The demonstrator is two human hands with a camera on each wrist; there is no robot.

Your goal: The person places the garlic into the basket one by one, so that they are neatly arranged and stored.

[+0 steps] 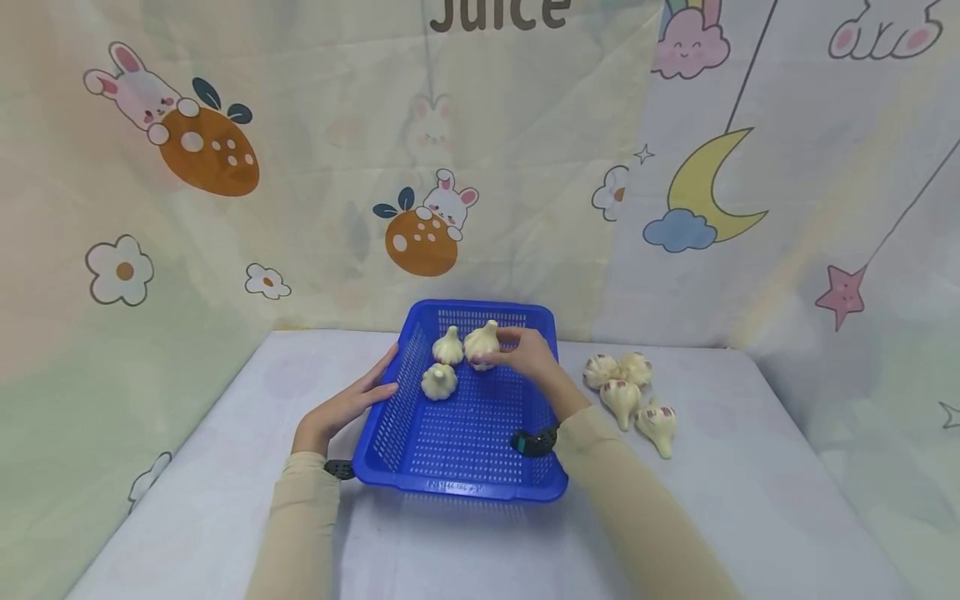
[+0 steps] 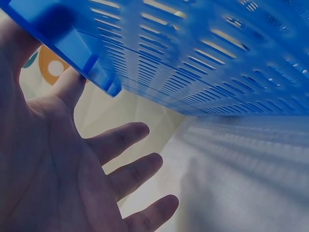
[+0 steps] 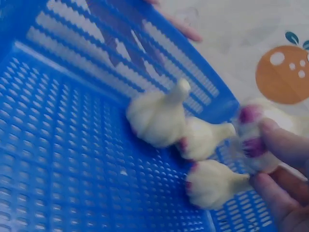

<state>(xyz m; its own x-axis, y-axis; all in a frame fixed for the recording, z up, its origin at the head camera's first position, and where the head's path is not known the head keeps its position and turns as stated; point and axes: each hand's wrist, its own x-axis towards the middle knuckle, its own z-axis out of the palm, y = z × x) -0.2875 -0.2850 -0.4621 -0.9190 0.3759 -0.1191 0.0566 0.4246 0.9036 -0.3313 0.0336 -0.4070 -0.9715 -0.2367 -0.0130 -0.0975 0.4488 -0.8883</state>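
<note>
Sleeves [image 1: 637, 500] lie nearest; right grip [image 1: 528, 354] pinches 1 garlic bulb [image 1: 481, 340] at the basket's [image 1: 461, 454] 12 o'clock end; left grip [image 1: 341, 415], outspread, touches its 10 o'clock rim. Right-wrist view shows 3 loose bulbs [image 3: 210, 183] inside; head view, 2 clearly.

Before me, pale creased cloth [image 1: 315, 225] hangs behind the white table [image 1: 765, 500] and down both sides, printed with rabbits [image 1: 144, 97], flowers [image 1: 124, 271], a yellow moon [image 1: 688, 185] and a pink star [image 1: 842, 293]. Soft light falls on it, yellowish in places.
</note>
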